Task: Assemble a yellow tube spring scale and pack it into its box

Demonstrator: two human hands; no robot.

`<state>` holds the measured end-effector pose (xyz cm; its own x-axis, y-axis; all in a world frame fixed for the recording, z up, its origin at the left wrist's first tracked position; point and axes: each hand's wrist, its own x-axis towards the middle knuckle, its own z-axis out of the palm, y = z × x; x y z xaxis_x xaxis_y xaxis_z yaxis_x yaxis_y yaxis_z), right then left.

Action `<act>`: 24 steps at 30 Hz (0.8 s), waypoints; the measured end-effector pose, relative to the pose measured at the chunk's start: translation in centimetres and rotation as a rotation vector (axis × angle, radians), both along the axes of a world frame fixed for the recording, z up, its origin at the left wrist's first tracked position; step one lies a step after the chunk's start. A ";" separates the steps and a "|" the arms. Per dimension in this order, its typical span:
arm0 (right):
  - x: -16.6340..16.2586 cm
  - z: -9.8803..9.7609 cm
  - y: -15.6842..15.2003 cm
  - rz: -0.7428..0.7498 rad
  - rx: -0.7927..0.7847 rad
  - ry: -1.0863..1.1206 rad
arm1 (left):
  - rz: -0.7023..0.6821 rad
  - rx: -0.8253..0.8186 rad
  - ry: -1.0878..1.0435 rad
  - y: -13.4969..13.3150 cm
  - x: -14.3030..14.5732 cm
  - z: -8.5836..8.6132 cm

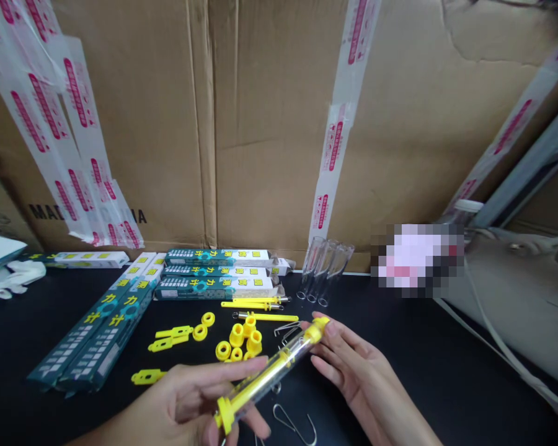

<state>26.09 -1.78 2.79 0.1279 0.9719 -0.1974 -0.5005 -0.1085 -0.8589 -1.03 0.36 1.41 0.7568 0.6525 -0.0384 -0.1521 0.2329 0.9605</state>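
I hold a clear plastic tube with yellow insides and yellow end caps [270,371] slantwise above the black table [446,371]. My left hand [190,402] grips its lower end, fingers wrapped round it. My right hand [353,371] supports the upper end, thumb and fingertips at the yellow cap. Under the tube lie several small yellow caps and rings [239,344], yellow flat tabs [170,337], yellow rods [255,303] and bent wire hooks [295,424].
Long teal-and-white boxes [216,272] lie stacked at the back; two more boxes [97,334] lie slantwise at the left. Three empty clear tubes [323,272] lean by the taped cardboard wall [260,124]. White cloth [9,279] at far left; cable [493,347] at right.
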 end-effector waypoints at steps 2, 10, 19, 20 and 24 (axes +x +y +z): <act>0.0 0.1 0.0 0.022 0.005 0.004 | -0.004 0.001 0.027 0.1 0.0 0.0; -0.1 0.4 0.4 0.066 0.071 0.018 | 0.020 -0.044 0.037 -0.1 0.1 1.7; 0.0 0.7 -0.2 0.101 0.088 -0.006 | 0.045 0.019 0.133 -0.2 -0.4 2.0; 0.0 0.7 -0.3 0.102 0.089 -0.011 | 0.039 0.020 0.134 -0.2 -0.5 2.0; -0.1 0.7 -0.3 0.097 0.091 -0.004 | 0.001 0.027 0.112 -0.4 -0.6 1.5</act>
<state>26.01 -2.10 3.50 0.0327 0.9937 -0.1075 -0.4881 -0.0780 -0.8693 -1.67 -0.01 2.90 0.7478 0.6555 -0.1055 -0.0435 0.2069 0.9774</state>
